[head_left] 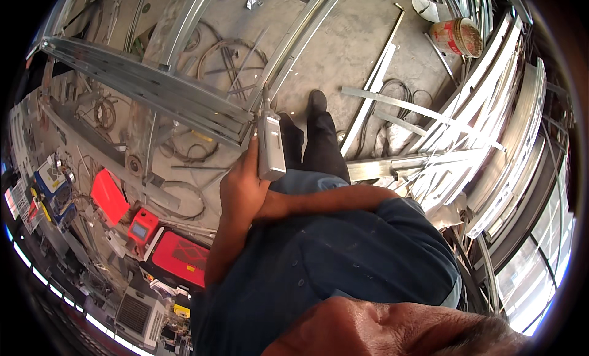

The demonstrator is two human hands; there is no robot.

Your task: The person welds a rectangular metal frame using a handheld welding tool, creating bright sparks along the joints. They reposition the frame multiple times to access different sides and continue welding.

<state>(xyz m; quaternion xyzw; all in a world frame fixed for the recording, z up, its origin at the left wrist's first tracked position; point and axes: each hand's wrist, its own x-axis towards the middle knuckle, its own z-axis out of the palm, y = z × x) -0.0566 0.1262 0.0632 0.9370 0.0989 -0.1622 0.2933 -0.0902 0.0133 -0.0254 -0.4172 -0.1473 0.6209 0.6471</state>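
Observation:
My left hand (241, 183) is closed around a light grey, box-shaped handheld tool (272, 146), one finger stretched along its side. The tool's narrow end points away from me, beside the near corner of a metal frame (178, 92); I cannot tell whether they touch. My right forearm (331, 201) crosses in front of my body toward my left wrist. The right hand is mostly hidden behind the left hand and wrist, so its fingers do not show.
Metal strips and profiles (485, 129) are piled on the right, near a dirty bucket (456, 38). Coiled cable (230, 65) lies on the concrete floor (343, 43). At left are a red device with a screen (143, 226), a red case (180, 258) and a red panel (110, 198).

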